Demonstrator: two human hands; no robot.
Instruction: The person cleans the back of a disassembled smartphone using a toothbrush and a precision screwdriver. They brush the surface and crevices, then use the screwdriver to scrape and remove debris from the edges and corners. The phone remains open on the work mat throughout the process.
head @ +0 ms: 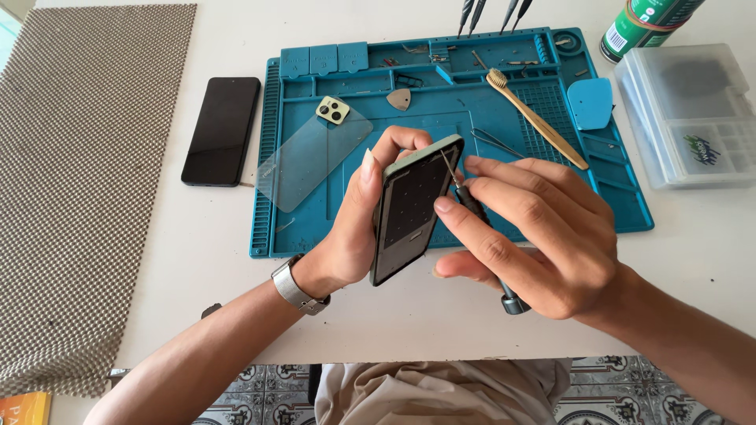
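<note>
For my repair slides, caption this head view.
Left hand holds opened phone while right hand applies screwdriver above blue mat.

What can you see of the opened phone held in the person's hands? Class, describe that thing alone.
The opened phone is a slim rectangle with a pale green frame and a dark inner face marked by a grid of small dots. Its back cover looks removed. It is tilted, top leaning away, held above a blue work mat. The left hand grips its long edges; the right hand holds a thin screwdriver with its tip at the upper right edge.

Bare forearms, a silver metal-band wristwatch (299, 290) on the left wrist, beige trousers (441, 391).
</note>
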